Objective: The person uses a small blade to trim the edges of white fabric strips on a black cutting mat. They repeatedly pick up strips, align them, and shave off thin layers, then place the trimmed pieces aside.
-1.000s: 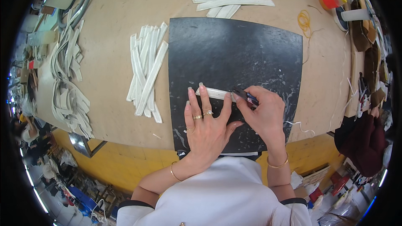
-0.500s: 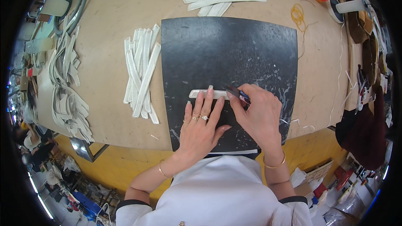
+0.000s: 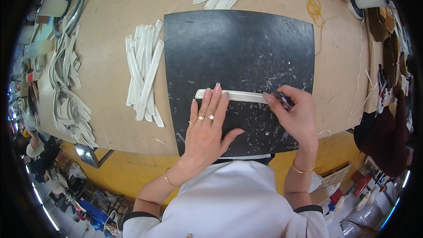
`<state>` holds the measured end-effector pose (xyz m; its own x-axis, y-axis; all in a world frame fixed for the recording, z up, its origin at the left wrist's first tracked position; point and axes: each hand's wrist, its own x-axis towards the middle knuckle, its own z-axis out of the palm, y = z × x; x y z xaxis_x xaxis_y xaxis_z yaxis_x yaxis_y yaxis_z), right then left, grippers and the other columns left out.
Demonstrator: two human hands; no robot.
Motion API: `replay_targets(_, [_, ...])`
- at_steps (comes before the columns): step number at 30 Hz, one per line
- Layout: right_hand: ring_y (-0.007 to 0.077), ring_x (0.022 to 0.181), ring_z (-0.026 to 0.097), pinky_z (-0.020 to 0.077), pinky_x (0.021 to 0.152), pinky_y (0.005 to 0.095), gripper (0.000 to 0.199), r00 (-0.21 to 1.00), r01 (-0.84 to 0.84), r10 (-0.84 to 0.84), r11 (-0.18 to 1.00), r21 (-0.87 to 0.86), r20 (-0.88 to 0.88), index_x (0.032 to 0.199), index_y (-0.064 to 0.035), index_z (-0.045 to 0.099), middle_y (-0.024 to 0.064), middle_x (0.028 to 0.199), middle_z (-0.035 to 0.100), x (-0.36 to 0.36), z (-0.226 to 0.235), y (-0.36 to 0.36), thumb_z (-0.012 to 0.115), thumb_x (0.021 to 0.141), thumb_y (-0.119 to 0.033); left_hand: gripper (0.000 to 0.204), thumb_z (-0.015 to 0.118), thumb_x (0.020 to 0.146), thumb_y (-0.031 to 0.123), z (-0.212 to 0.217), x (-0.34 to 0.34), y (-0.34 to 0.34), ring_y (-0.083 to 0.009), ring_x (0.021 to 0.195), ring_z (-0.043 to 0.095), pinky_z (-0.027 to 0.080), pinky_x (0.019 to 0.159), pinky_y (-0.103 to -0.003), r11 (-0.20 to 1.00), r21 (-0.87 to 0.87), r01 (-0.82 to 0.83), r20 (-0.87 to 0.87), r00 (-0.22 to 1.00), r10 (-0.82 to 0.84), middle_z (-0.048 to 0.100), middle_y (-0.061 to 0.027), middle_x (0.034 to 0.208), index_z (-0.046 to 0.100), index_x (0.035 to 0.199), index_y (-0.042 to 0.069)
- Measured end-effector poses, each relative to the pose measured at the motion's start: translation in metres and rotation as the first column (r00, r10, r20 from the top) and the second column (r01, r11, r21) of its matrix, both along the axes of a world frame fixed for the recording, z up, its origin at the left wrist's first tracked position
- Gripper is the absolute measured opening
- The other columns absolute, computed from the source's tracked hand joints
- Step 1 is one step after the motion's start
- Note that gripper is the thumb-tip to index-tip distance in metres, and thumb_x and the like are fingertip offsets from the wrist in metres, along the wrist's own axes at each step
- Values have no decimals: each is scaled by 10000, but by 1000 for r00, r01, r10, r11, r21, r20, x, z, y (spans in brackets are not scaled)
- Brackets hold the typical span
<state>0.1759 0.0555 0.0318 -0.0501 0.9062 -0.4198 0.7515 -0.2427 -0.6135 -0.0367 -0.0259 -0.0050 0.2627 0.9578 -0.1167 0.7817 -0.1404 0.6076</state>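
Now both hands work on a pale strip on the black mat.
On the brown surface (image 3: 110, 119) lies the black mat (image 3: 246, 44); the left hand (image 3: 206, 128) presses flat, fingers spread, on the pale strip (image 3: 240, 96), and the right hand (image 3: 297, 114) is closed around a small dark tool (image 3: 282, 99) at the strip's right end.

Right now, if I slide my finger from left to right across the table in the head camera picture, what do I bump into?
Messy heap of pale strips → neat pile of white strips → left hand pressing one white strip on the black mat → right hand holding a small dark tool.
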Motion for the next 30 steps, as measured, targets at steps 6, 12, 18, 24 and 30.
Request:
replay_targets(6, [145,454,403,326,464,317,289,996,38,-37,999,2,-78,766,-3,679,63,519,485,19,-8,-1,754,879,-258,815,612,929,475,-4,7,-1,-375,1479,276,147,1175,-579,998,32,-56,-62,996,57,343,-199,1571,320,1522,-2])
replay_targets(12, [50,555,364,294,485,257,249,998,19,-18,999,26,-52,780,21,664,-11,567,465,17,-6,-2,751,892,-184,775,607,932,465,-5,17,-4,-380,1477,278,121,1176,-586,993,45,-107,-116,987,112,341,-187,1576,367,1505,3])
replay_targets(18, [199,468,528,391,485,328,276,1000,10,-8,998,64,-25,799,-1,689,95,570,565,16,-6,-2,755,866,-260,834,655,867,539,-4,28,-4,-465,1476,206,89,1136,-671,994,34,-100,-193,976,104,261,-253,1587,395,1507,74])
replay_targets(24, [204,489,566,417,492,325,282,1000,9,-10,998,68,12,825,3,699,98,595,595,13,-5,-4,754,868,-270,892,642,792,694,0,48,-2,-600,1446,31,25,1022,-809,993,-45,-106,-241,966,93,112,-356,1582,440,1493,180])
replay_targets(30, [224,481,590,427,482,334,337,999,-30,28,998,47,28,787,-21,702,86,562,594,4,7,-4,729,884,-342,910,641,781,719,3,31,2,-606,1444,-41,14,1003,-824,991,-85,-107,-294,953,78,75,-329,1605,441,1492,187])
